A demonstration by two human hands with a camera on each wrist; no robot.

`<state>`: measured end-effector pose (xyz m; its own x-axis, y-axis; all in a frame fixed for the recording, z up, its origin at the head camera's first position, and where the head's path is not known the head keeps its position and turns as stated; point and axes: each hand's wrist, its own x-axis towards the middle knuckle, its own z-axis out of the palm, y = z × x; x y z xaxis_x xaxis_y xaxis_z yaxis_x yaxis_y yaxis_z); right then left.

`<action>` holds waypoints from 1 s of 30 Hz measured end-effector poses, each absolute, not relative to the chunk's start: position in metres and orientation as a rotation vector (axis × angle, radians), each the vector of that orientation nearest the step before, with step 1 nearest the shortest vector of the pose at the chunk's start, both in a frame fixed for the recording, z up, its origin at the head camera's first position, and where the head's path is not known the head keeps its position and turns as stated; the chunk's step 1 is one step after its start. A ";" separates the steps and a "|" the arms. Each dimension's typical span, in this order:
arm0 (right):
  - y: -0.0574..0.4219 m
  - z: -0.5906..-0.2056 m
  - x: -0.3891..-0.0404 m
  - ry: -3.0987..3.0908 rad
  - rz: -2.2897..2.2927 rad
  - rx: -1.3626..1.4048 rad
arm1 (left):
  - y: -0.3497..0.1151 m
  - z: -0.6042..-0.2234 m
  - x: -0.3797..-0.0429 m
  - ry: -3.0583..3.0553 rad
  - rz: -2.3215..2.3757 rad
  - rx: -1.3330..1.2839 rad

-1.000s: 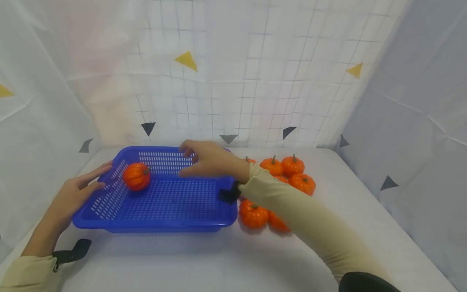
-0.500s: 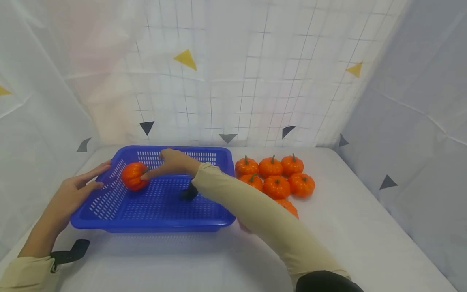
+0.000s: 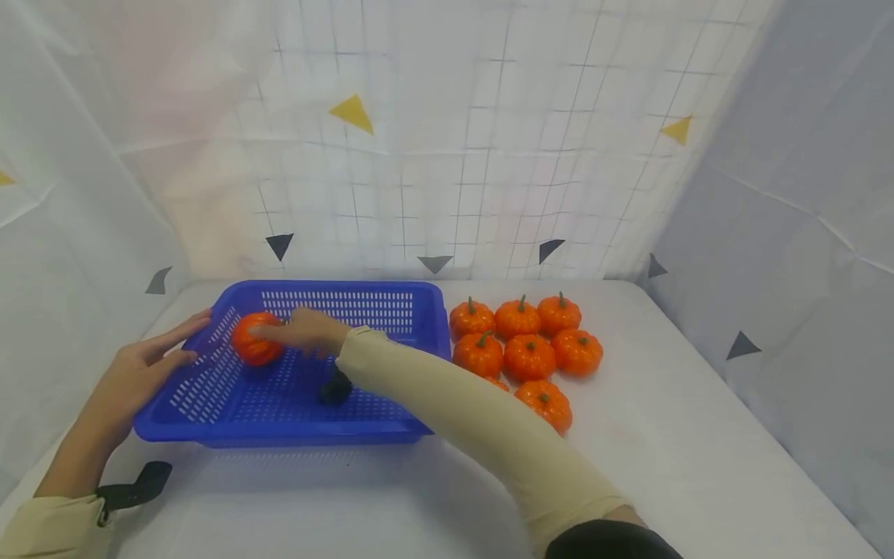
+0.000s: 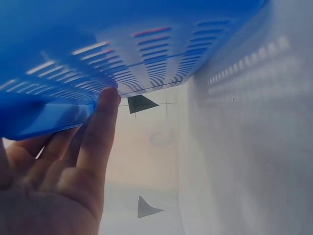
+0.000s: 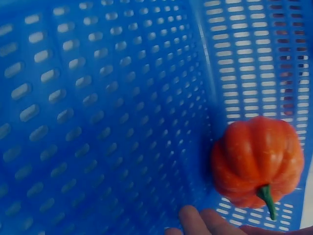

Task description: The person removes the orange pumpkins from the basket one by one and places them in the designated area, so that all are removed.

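My left hand (image 3: 143, 373) grips the left rim of a blue perforated plastic basket (image 3: 300, 432), thumb over the rim. In the left wrist view its fingers (image 4: 100, 127) reach up to the basket's outer side. Inside, against the left wall, an orange mini pumpkin (image 3: 253, 349) lies on its side; the right wrist view shows its green stem and ribs. My right hand (image 3: 310, 330) is in the basket, one extended digit overlapping the pumpkin in the head view. In the right wrist view, its fingertips (image 5: 190, 223) show beside the pumpkin, not wrapped around it.
Several orange mini pumpkins (image 3: 529, 358) stand close together on the white table (image 3: 698, 435), just right of the basket. My right forearm partly covers the nearest ones. White sheeting (image 3: 433, 155) with triangle marks walls the table at the back and sides.
My right hand has moved left across the basket and down beside the pumpkin. My left hand stays on the rim. More of the pumpkins on the table are uncovered.
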<state>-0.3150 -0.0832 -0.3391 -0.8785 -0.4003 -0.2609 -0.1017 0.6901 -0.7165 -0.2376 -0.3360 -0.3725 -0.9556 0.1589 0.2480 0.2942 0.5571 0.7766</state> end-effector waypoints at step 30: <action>-0.099 -0.355 -0.323 2.676 -0.694 -0.730 | -0.337 -0.375 -0.236 -2.614 -1.396 -0.405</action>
<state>-0.3225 -0.0991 -0.3553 -0.8326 -0.5359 -0.1398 -0.4005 0.7570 -0.5163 -0.2365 -0.3366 -0.3752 -0.9522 0.1656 0.2568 0.3055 0.5304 0.7908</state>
